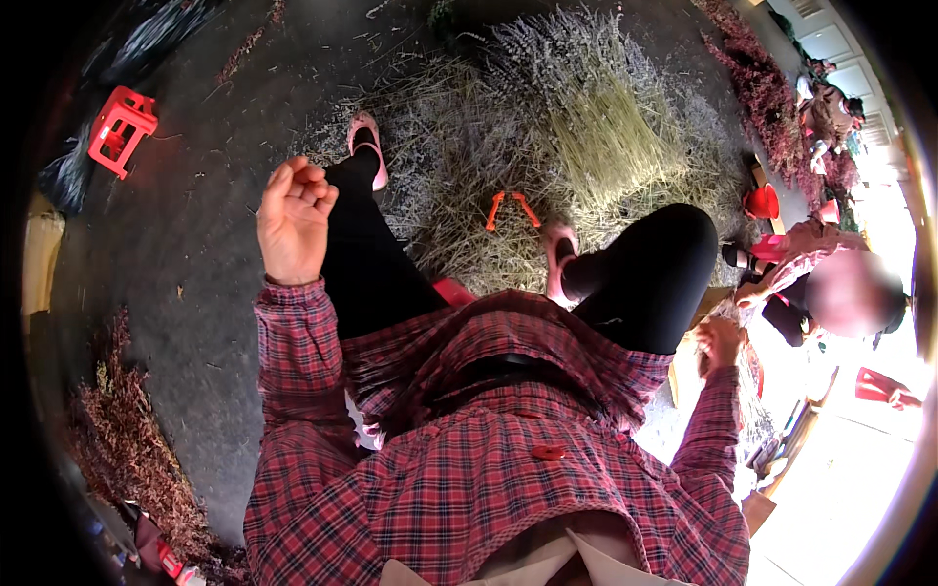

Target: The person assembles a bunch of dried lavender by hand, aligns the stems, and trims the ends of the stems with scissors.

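Note:
My left hand [295,223] is raised over my left thigh, palm up, with loosely curled fingers and nothing visible in them. Out to the right, beyond my right knee, my right hand [720,344] is closed beside pale dried stems [750,391]; glare hides what it grips, if anything. Between my feet lies a tool with two orange handles [512,209], its other end lost among loose straw-like stems [459,186]. Just past it, a thick sheaf of dried lavender [611,127] rests on the floor, its stalks pointing toward me.
A red plastic stool [122,130] stands at the far left. Reddish dried plants lie at the lower left [137,449] and far right [767,88]. Another person [796,259] sits close by on the right, near a red bucket [761,202]. Strong light washes out the right side.

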The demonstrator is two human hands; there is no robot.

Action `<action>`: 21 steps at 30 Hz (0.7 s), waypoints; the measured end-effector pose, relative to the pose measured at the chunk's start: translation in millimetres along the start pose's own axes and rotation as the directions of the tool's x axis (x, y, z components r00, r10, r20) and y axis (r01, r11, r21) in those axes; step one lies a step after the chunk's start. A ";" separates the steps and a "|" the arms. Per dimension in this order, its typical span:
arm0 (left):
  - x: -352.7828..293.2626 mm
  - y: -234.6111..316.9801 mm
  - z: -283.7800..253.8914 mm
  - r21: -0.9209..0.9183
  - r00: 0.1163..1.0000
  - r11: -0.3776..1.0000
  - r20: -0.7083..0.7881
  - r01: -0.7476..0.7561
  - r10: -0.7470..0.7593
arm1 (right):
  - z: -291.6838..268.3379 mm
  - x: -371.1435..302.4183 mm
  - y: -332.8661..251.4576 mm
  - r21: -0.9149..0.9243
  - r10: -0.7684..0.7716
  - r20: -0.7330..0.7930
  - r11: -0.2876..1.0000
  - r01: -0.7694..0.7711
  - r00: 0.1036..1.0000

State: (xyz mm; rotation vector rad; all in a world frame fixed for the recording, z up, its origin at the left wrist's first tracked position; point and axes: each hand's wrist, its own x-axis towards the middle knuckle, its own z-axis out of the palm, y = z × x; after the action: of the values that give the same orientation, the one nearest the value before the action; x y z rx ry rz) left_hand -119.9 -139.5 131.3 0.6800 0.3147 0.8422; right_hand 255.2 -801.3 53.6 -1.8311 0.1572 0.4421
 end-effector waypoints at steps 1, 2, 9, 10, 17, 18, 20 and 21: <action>0.5 7.8 -1.8 0.027 1.000 0.999 -0.014 -0.017 0.017 | 14.5 -0.8 -28.7 0.035 -0.006 -0.013 0.999 0.006 1.000; 5.7 10.7 -2.3 0.049 1.000 0.998 -0.012 -0.028 0.029 | 26.1 -7.3 -62.5 0.065 -0.016 -0.045 0.998 0.019 0.999; 60.5 8.0 42.8 0.183 0.994 0.983 0.109 -0.025 0.005 | 131.9 27.1 -192.4 -0.243 -0.321 0.091 0.911 0.334 0.943; 70.1 3.5 50.0 0.231 0.987 0.973 0.162 -0.019 -0.019 | 160.5 42.0 -195.5 -0.239 -0.344 0.167 0.895 0.377 0.924; 155.5 -64.7 112.0 0.614 0.917 0.788 0.286 0.047 -0.277 | 375.7 142.1 -83.2 -0.192 0.027 0.662 0.972 0.135 0.749; 164.4 -75.5 109.6 0.675 0.906 0.737 0.295 0.028 -0.305 | 405.1 146.7 -62.3 -0.242 0.064 0.637 0.963 0.121 0.768; 174.6 -105.5 95.2 0.774 0.897 0.630 0.232 0.063 -0.376 | 448.4 159.7 -24.3 -0.411 0.155 0.579 0.904 0.122 0.800; 174.6 -117.6 93.0 0.893 0.866 0.447 0.181 0.054 -0.466 | 462.4 164.8 -8.2 -0.410 0.130 0.589 0.899 0.156 0.798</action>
State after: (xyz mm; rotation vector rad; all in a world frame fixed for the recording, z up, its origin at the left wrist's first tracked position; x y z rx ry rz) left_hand 106.7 -100.3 123.6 1.7140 0.4593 0.1268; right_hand 308.2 -342.6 -113.2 -2.0252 -0.4391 1.1084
